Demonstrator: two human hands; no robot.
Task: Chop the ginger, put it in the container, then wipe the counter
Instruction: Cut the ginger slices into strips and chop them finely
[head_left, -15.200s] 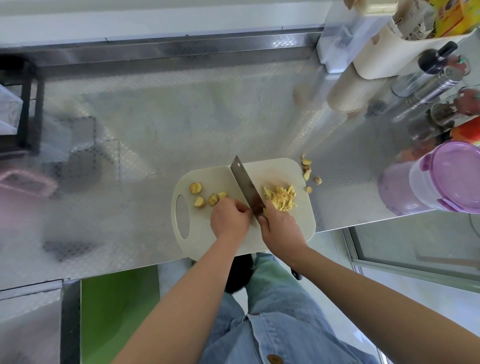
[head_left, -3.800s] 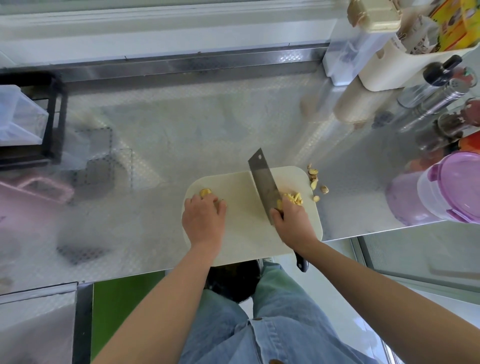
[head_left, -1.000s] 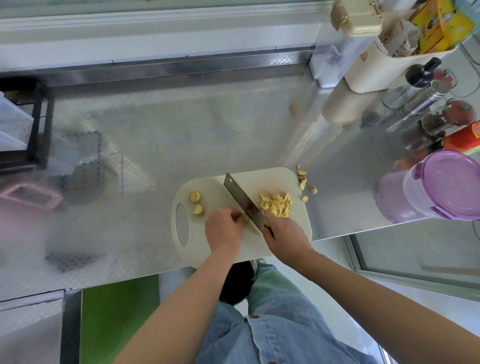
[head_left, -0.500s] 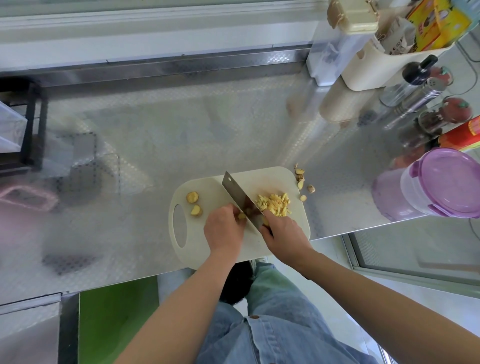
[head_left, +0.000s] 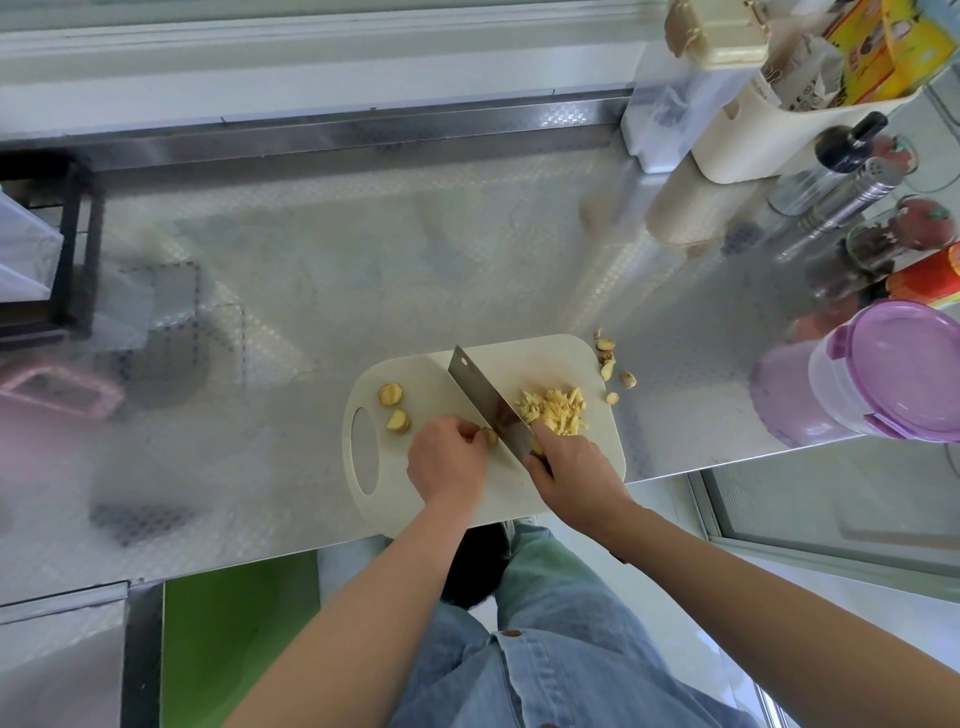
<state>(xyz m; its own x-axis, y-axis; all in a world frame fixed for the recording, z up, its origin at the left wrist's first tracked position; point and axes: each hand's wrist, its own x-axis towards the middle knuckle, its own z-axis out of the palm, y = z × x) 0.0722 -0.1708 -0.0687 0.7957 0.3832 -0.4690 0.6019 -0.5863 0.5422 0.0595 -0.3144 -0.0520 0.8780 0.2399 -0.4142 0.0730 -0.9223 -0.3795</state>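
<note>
A cream cutting board (head_left: 441, 506) lies at the steel counter's front edge. My right hand (head_left: 574, 467) grips the handle of a cleaver (head_left: 480, 395), whose blade slants across the board. My left hand (head_left: 447, 460) pinches a small ginger piece (head_left: 490, 435) against the blade's left side. A heap of chopped ginger strips (head_left: 553, 410) lies right of the blade. Two ginger slices (head_left: 394, 405) sit near the board's handle hole. Ginger peel scraps (head_left: 613, 371) lie on the counter past the board's right end. A purple-lidded container (head_left: 883, 374) stands at the right.
The steel counter (head_left: 337, 260) stretches back to a wall ledge. Bottles, a shaker (head_left: 841, 202) and a cream caddy (head_left: 769, 119) crowd the back right. A black rack (head_left: 57, 244) stands at the far left, with a pink object (head_left: 57, 392) in front of it.
Over the last second both hands have stayed at the blade on the board and the cleaver has barely shifted. Since 15 seconds ago, fewer uncut slices lie on the board's left.
</note>
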